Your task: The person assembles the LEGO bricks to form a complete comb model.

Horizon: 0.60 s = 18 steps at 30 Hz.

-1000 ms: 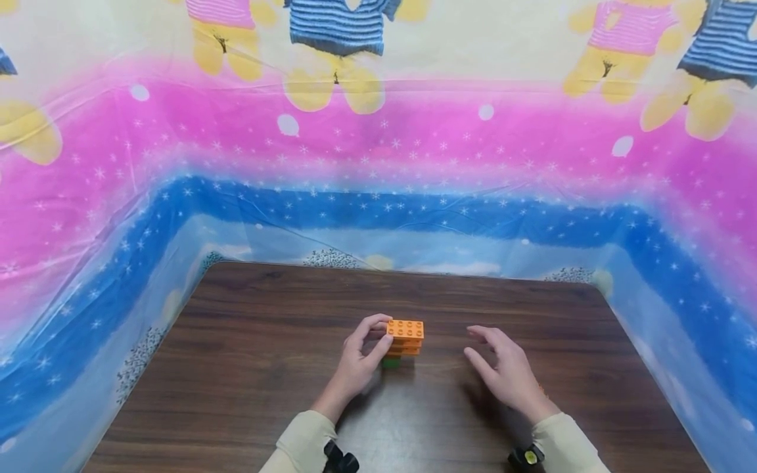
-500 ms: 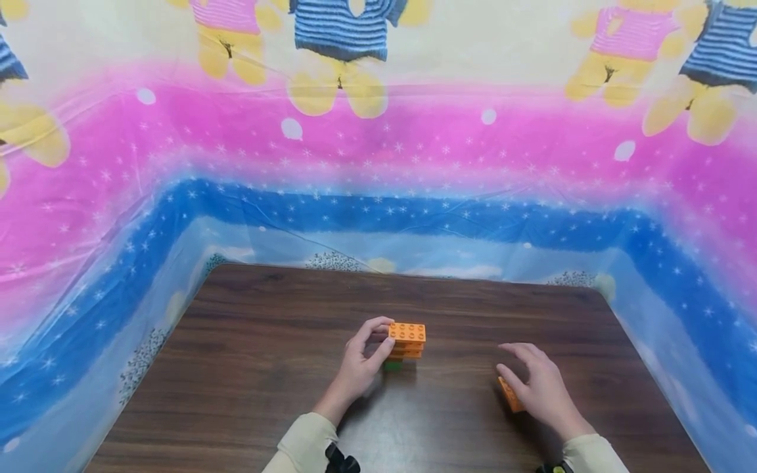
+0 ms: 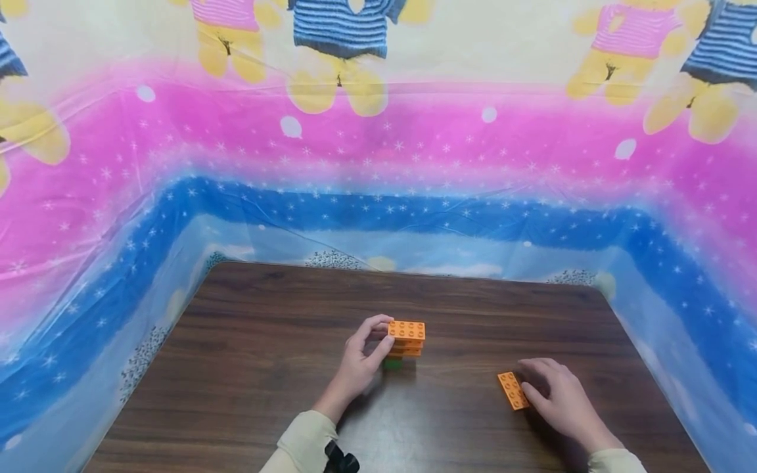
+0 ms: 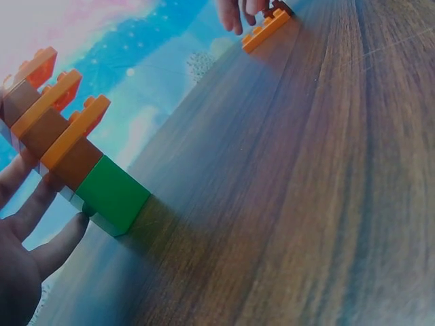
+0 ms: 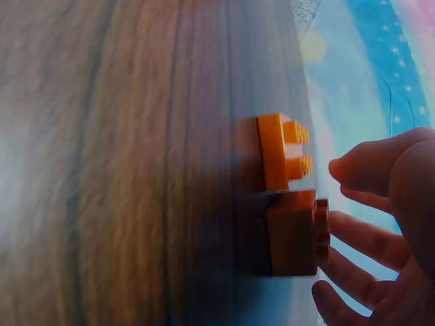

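My left hand (image 3: 359,351) holds a tower of toy building bricks (image 3: 407,330) between thumb and fingers. Orange plates and brown bricks alternate in it above a green brick (image 4: 114,195), which stands on the table. In the head view a studded orange building plate (image 3: 512,391) lies flat at the right. Just right of that plate hovers my right hand (image 3: 562,397), fingers loosely bent around no visible object. The right wrist view shows a brown brick (image 5: 292,234) beside the plate, close to the fingertips; the hand hides this brick in the head view.
Everything stands on a dark wood-grain table (image 3: 266,315). A printed cloth (image 3: 414,210) in pink and blue surrounds its back and sides. A black strap device (image 3: 341,458) is on the left wrist.
My right hand has moved right and toward me, away from the tower, uncovering the orange plate. The left hand and the tower have stayed in place.
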### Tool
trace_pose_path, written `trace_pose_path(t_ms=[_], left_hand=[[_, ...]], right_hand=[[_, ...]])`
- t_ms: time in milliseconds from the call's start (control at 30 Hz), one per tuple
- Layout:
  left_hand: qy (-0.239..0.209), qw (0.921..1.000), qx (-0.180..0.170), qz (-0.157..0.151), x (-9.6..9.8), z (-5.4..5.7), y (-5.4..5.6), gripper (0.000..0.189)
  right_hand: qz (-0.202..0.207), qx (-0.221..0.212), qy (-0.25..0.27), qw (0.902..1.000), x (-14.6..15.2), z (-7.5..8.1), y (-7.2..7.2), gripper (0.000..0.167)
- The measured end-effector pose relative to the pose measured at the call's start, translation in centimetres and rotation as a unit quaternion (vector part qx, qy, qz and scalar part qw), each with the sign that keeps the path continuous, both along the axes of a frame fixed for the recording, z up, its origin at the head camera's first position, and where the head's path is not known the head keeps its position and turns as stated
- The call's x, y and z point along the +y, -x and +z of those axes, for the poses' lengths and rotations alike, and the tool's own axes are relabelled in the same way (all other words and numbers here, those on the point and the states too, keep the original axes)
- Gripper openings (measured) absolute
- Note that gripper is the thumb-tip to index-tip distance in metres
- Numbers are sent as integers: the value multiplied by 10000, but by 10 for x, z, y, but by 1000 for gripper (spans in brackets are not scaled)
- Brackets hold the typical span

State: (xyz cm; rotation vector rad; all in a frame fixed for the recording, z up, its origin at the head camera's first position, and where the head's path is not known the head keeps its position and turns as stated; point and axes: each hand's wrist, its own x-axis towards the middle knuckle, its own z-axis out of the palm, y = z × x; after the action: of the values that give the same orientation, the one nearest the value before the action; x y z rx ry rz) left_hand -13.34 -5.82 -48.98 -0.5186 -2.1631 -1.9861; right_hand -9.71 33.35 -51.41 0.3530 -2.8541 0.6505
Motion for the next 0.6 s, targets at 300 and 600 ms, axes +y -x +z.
trace_pose_path(t_ms=[300,600], left_hand=[[27,9997,229,-5,-1,1,-1,32],[40,9993,371,-31,-2,2,0,30]], right_hand=[[99,-321,-71,9994,9,2,-5,37],[26,-339,-182,9993,13,0,-11,36]])
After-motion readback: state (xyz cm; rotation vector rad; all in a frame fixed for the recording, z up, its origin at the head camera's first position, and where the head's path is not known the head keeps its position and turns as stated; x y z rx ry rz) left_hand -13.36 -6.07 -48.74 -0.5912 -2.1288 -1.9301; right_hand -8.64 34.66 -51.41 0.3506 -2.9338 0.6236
